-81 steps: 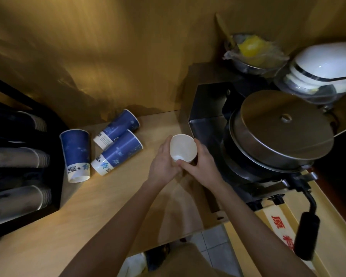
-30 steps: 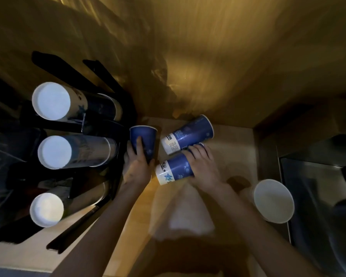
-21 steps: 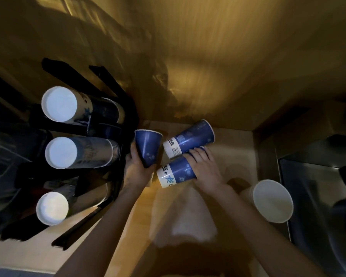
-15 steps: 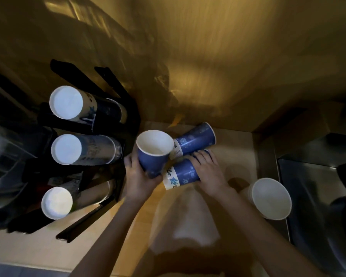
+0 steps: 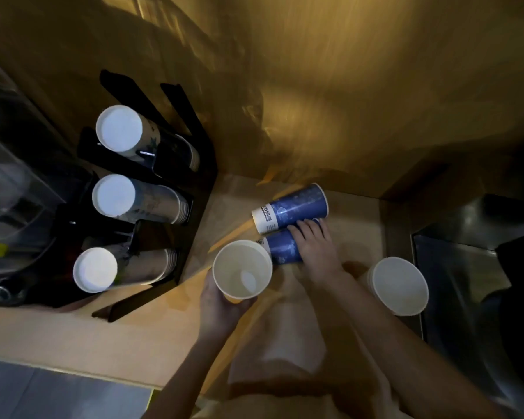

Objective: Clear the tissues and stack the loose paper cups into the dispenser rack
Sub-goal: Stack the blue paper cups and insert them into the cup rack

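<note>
My left hand [image 5: 217,306] grips a blue paper cup [image 5: 242,273] from below, mouth turned up toward me, above the wooden counter [image 5: 133,337]. My right hand [image 5: 316,249] lies over a second blue cup [image 5: 283,251] that rests on its side. A third blue cup [image 5: 291,211] lies on its side just behind, touching it. A small white cup [image 5: 398,285] stands upright at the right. The black dispenser rack [image 5: 194,164] at the left holds three rows of stacked cups, bottoms toward me. No tissue is visible.
A steel appliance [image 5: 472,267] fills the right side, close to the white cup. A wood-panel wall [image 5: 315,86] backs the counter. Clear plastic items [image 5: 6,192] sit left of the rack. Grey floor tiles [image 5: 58,394] show below the counter edge.
My left hand has lifted the blue cup off the counter and tipped its mouth up toward me, drawing it nearer. My right hand stays on the lying cup.
</note>
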`<state>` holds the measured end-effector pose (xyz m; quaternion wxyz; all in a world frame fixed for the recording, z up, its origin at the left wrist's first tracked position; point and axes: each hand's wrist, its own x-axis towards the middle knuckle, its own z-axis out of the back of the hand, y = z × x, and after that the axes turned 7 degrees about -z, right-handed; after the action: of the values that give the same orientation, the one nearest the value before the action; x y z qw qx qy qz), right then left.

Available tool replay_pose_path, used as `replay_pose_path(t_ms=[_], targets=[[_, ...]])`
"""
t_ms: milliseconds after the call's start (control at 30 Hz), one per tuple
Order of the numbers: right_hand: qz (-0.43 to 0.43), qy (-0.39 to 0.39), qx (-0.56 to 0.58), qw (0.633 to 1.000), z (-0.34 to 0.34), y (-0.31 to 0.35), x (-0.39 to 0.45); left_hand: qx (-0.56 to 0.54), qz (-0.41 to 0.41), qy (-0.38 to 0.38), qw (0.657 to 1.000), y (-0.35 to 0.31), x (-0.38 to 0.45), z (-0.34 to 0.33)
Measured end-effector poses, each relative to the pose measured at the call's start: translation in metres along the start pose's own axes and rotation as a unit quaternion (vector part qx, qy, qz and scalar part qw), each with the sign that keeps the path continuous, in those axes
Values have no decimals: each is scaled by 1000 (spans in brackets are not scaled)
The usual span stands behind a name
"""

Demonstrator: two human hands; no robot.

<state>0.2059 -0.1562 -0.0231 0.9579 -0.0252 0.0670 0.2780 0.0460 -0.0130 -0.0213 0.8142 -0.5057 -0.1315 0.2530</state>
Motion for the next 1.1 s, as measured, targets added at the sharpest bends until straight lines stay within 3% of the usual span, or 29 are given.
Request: replay_pose_path(t_ms=[300,433,533,633,767,867,1000,1100], targets=[[-24,10,16,1000,8,-4,2,33,-24,21,999,6,8,1],[-64,29,173,982,33,-13,3,32,-32,25,999,8,9,1],[-62,54,332,940,72,-17,-1,30,-38,31,998,11,10,1],[-73,151,545,822,113,-13,-11,22,-39,32,998,12,10,1],[-87,195,694,688,144,10,-24,19,-51,33,998,10,10,0],[-120,235,831,489,146,32,-38,21,-64,39,997,11,12,-1],[-192,322,868,327,139,52,-61,31,-62,54,996,14,15,-2],[-209,307,893,256,131,61,-72,52,-59,65,995,18,18,-3]])
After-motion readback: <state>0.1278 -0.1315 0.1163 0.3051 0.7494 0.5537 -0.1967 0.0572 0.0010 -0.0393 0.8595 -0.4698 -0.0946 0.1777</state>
